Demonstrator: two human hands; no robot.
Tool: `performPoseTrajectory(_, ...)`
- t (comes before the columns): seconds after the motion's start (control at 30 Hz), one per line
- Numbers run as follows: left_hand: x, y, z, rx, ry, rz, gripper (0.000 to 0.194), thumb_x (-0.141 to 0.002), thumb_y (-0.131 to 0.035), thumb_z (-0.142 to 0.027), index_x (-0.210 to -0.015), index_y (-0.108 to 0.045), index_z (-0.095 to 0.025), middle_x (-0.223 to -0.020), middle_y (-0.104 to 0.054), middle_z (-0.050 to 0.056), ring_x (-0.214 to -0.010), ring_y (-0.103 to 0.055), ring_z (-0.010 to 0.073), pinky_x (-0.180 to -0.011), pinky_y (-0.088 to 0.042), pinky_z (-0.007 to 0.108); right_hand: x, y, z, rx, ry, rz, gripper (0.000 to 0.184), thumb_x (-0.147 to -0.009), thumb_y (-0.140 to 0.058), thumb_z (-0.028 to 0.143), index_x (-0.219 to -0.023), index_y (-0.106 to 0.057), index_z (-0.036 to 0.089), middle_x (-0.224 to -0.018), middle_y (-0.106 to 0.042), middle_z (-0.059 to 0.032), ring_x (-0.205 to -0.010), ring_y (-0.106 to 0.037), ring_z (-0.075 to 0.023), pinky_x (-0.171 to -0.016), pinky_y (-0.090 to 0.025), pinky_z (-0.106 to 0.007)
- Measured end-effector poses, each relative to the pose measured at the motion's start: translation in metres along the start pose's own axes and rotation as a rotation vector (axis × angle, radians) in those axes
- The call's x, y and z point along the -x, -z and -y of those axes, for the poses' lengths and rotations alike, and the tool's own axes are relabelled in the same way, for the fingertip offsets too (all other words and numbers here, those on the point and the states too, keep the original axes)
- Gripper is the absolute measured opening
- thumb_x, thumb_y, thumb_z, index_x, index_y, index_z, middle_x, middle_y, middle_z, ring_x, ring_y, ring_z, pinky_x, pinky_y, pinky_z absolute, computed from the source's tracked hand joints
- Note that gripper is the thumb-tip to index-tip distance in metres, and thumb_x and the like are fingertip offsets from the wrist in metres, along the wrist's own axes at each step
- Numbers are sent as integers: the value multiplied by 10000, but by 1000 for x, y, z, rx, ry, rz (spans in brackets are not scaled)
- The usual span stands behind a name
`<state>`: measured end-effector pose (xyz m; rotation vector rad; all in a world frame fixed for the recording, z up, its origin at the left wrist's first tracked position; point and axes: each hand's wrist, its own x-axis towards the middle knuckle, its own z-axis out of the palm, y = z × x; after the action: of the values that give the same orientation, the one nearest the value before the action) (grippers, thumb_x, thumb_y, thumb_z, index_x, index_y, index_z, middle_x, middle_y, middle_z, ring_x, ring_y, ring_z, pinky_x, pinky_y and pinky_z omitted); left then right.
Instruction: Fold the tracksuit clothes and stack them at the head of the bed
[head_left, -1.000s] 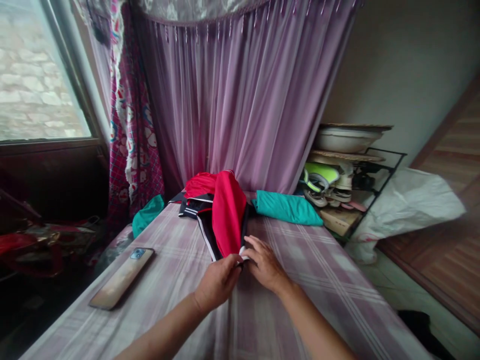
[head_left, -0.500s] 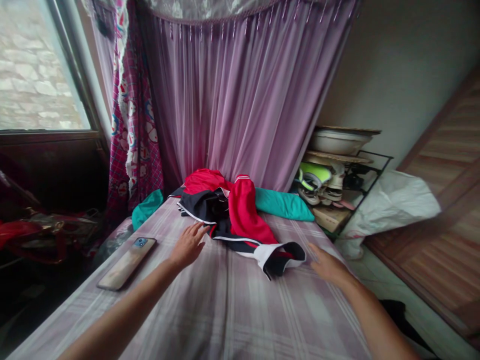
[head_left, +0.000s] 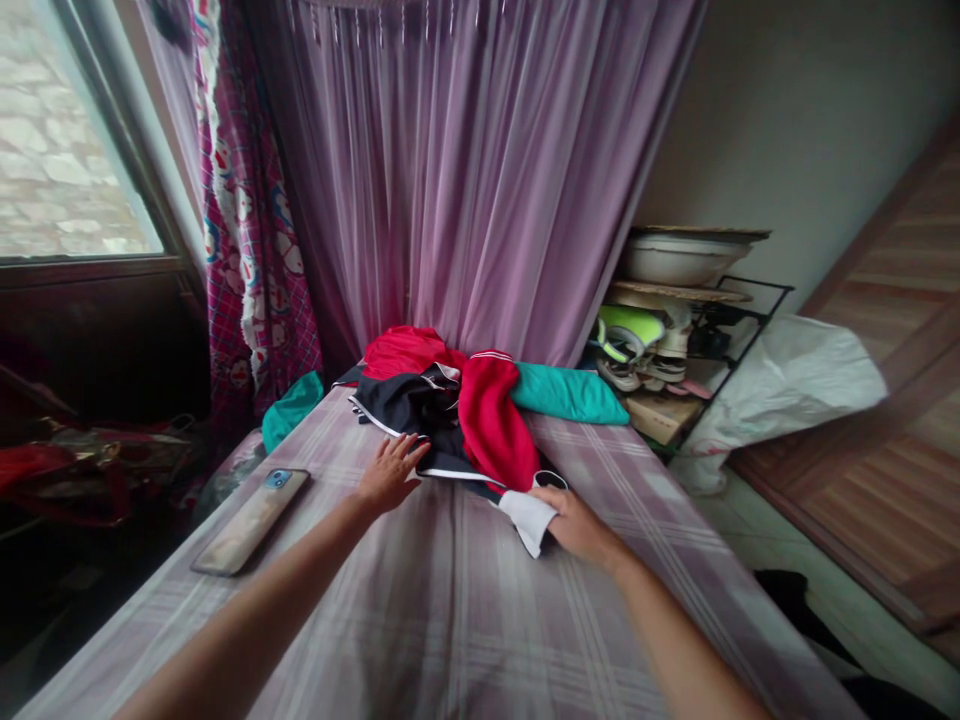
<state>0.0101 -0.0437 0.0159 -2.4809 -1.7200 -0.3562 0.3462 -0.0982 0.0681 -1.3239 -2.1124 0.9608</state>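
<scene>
A purple curtain (head_left: pixel 480 190) hangs beyond both hands; a plaid sheet (head_left: pixel 465 610) spreads beneath them. Ahead of and between them lies the red-and-navy jacket (head_left: pixel 487 415), probably light, limp and slick, best taken by its firmer trim. The right hand (head_left: pixel 576 520) grips its white band (head_left: pixel 529 515); the left hand (head_left: pixel 390 472), fingers spread, touches its navy edge (head_left: pixel 385 419).

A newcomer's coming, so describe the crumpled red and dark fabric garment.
Across the pale plaid sheet, look towards the pleated purple curtain. There lies the red and dark garment. Unlike the folded, plain teal cloth beside it, it has white edging.
</scene>
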Motion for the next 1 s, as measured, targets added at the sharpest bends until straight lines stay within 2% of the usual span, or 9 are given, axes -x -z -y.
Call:
performPoseTrajectory(0.1, -5, 3, 3, -17, 77, 25, 572, -863, -628, -269, -1423, -516, -278, -1544, -444, 127, -1445, -363, 335, -1166, -291, 561, 10, 33, -5, -370, -44, 19, 449, -817, -615, 564, -1026, -766, 196, -887, -766, -46, -899, -680, -261, -884, -511, -413)
performPoseTrajectory(0.2, -11, 4, 2, -10, 130, 78, 444, -885, -598, -293, -1328, -609, -264, -1530, -462, 130, -1431, -385, 344, -1159, -301, 564, 24, 57, -17, -503, -107, 14, 454, -736, -717, 549, -1003, -771, 186, -906, -773, -62, -922, -684, -265, -942, -491, -424)
performPoseTrajectory(0.3, -12, 5, -5, 15, 115, 120, 351, -895, -557, -247, -1232, -654, -260, -1472, -538, 107, -1398, -438, 325, -1155, -300, 567, 37, 68, -35, -505, -235, 4, 449, -674, -748, 525, -962, -772, 181, -906, -777, -73, -902, -699, -275, -926, -503, -435)
performPoseTrajectory(0.4, -10, 10, -15, 31, 53, 173, 277, -949, -443, -238, -1115, -665, -238, -1172, -728, 68, -1178, -631, 255, -1111, -374, 478, 43, 73, -58, -440, -363, -137, 431, -657, -709, 481, -960, -770, 182, -898, -780, -75, -885, -711, -286, -875, -530, -428)
performPoseTrajectory(0.5, -6, 23, -22, 28, 27, 211, 350, -998, -330, -338, -1125, -628, -205, -907, -753, 71, -896, -716, 233, -894, -506, 365, 43, 78, -78, -350, -422, -367, 436, -686, -626, 437, -1023, -765, 197, -936, -780, -79, -937, -712, -288, -875, -539, -417)
performPoseTrajectory(0.6, 0, 36, -23, 12, 48, 214, 461, -1009, -249, -433, -1139, -614, -184, -905, -748, 113, -850, -722, 266, -749, -516, 345, 46, 81, -87, -270, -410, -344, 493, -697, -595, 436, -1102, -749, 202, -1064, -767, -86, -1051, -687, -299, -942, -521, -429)
performPoseTrajectory(0.8, 21, 46, -15, 10, 29, 319, 570, -858, -508, -626, -1221, -609, -199, -940, -755, 115, -891, -715, 299, -726, -502, 329, 66, 87, -64, -149, -211, 19, 780, -692, -668, 510, -1404, -564, 208, -1471, -531, -97, -1346, -501, -296, -1089, -424, -417)
performPoseTrajectory(0.93, 30, 51, -15, 54, 10, 364, 407, -822, -584, -470, -1108, -685, -199, -882, -747, 88, -835, -701, 273, -706, -476, 309, 60, 63, -34, 197, -172, -17, 822, -730, -682, 485, -1480, -468, 223, -1465, -537, -113, -1307, -538, -299, -1075, -414, -437)
performPoseTrajectory(1.0, 31, 61, -12, 153, 13, 421, 290, -837, -540, -403, -952, -716, -203, -793, -724, 45, -751, -674, 224, -662, -452, 277, 50, 47, -21, 427, -174, -38, 602, -806, -624, 402, -1386, -581, 245, -1320, -663, -106, -1197, -619, -294, -1037, -419, -437)
